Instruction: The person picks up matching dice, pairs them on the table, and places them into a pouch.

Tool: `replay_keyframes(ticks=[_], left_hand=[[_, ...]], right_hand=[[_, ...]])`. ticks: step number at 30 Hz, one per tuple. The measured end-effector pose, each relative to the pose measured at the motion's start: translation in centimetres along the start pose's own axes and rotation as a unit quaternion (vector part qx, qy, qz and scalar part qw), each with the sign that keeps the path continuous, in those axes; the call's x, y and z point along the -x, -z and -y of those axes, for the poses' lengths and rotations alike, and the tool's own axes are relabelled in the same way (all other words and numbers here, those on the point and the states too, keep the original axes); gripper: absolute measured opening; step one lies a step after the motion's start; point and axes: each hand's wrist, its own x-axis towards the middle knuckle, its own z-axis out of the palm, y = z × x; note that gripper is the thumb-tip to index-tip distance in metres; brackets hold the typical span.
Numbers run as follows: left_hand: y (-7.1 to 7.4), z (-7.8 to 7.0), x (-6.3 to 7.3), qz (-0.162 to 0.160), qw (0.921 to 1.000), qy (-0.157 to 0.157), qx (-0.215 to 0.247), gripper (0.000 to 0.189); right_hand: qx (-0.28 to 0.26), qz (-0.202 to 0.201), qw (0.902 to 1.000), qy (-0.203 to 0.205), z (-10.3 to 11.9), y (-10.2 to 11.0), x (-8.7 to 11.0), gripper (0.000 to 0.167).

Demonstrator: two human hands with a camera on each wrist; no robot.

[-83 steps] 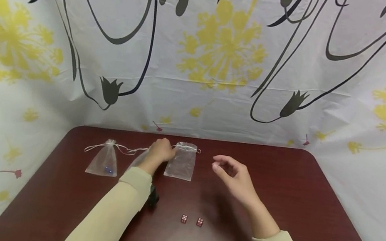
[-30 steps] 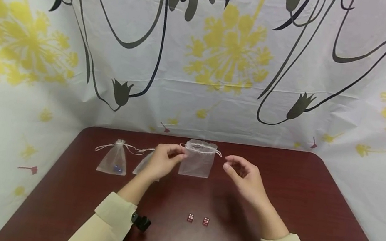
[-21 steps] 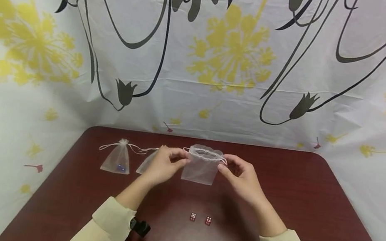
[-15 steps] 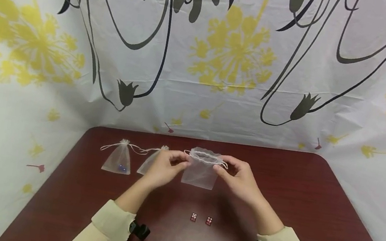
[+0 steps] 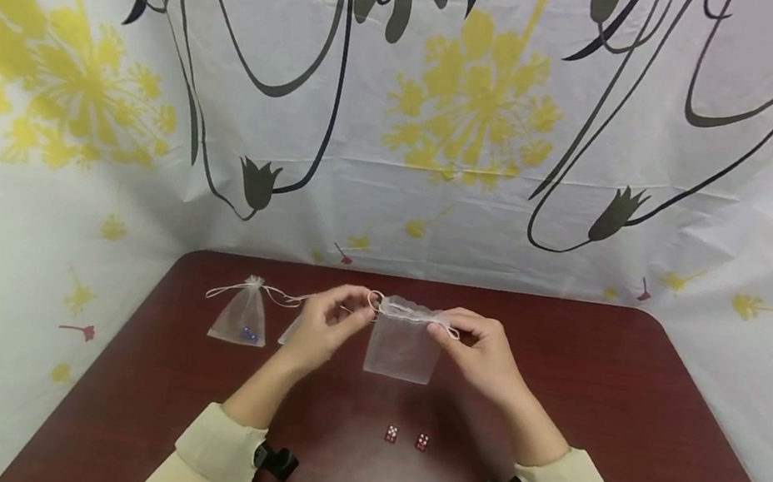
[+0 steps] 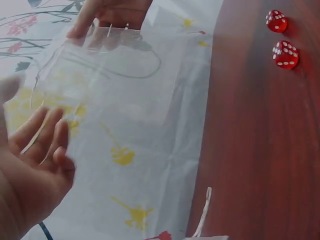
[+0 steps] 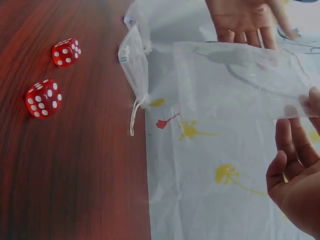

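A sheer white drawstring bag hangs upright between both hands, its mouth up and nothing visible inside. My right hand pinches its top right corner, thumb in front and fingers behind. At the other side my left hand has its thumb and loosely bent fingers apart; in the left wrist view the white cord runs across these fingers. A loop of cord stands by the left fingertips in the head view. Two red dice with white dots lie on the table nearer to me.
A tied sheer pouch with blue pieces inside lies at the back left of the dark red table. A second tied pouch is mostly behind my left hand in the head view. Patterned white cloth borders the table.
My left hand has come from the pouches to the bag, and the bag is lifted from the table. My right hand has taken its right corner. Lately the left hand has drawn slightly left.
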Motion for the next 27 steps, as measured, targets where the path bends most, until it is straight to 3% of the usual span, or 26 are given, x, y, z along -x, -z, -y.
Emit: replay_keyframes(ticks=[4, 7, 11, 15, 20, 27], left_hand=[[0.3, -0.5, -0.5, -0.023, 0.9959, -0.082, -0.031, 0.024], [0.2, -1.1, -0.6, -0.01, 0.9908, -0.11, -0.078, 0.029], [0.0, -1.4, -0.6, 0.012, 0.9888, -0.107, -0.103, 0.02], [0.0, -1.4, -0.4, -0.002, 0.9906, -0.092, -0.101, 0.007], [0.1, -1.4, -0.4, -0.017, 0.9922, -0.078, -0.095, 0.008], [0.0, -1.8, -0.4, -0.014, 0.9941, -0.083, -0.069, 0.015]], right_hand=[[-0.011, 0.005, 0.9999, 0.004, 0.3, 0.0, -0.2, 0.009], [-0.015, 0.013, 0.9998, 0.008, 0.4, 0.0, -0.3, 0.01], [-0.019, 0.019, 0.9996, 0.012, 0.6, -0.1, -0.3, 0.01], [-0.012, 0.019, 0.9997, -0.009, 0.8, 0.0, -0.2, 0.01], [0.017, -0.009, 0.9992, -0.035, 0.9, 0.4, 0.0, 0.01], [0.007, -0.018, 0.9997, -0.018, 1.0, 0.2, -0.1, 0.009]])
